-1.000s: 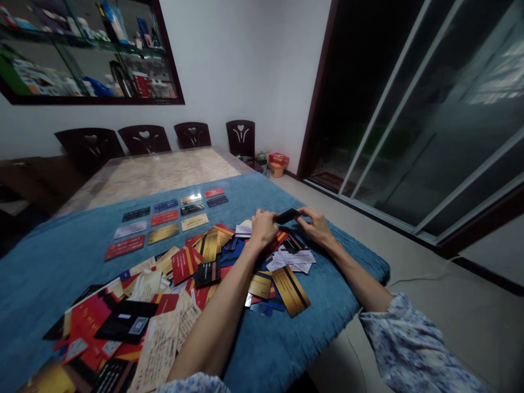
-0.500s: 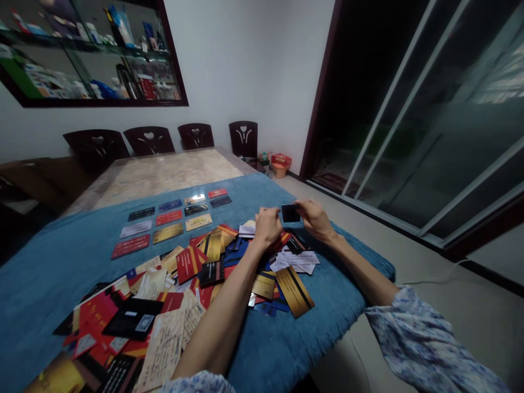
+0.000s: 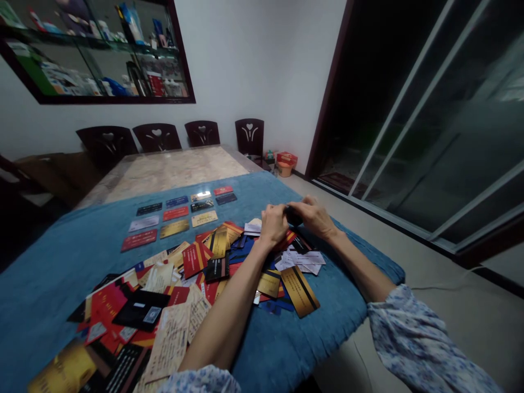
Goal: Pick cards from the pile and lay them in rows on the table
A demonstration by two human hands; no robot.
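Both my hands meet over the right part of a loose pile of cards. A black card (image 3: pixel 293 217) is between them, partly hidden by fingers. My left hand (image 3: pixel 274 224) is closed on its left edge, and my right hand (image 3: pixel 316 217) pinches its right edge from above. Just below my hands lie white cards (image 3: pixel 302 258) and a gold card (image 3: pixel 300 291) with a dark stripe. To the left of my left arm spread red cards (image 3: pixel 192 260), a black sleeve (image 3: pixel 141 309) and beige printed cards (image 3: pixel 168 341).
Cards in short rows, among them a gold card (image 3: pixel 174 228) and a red card (image 3: pixel 139 239), lie flat beyond the pile. A blue cloth (image 3: pixel 262 349) covers the near table; marble tabletop (image 3: pixel 180 166) shows behind it. Dark chairs (image 3: pixel 249 136) stand along the far side.
My hands have drawn closer together around the black card, which now appears tilted and more covered by fingers. The view has shifted slightly, with the table scene moving right.
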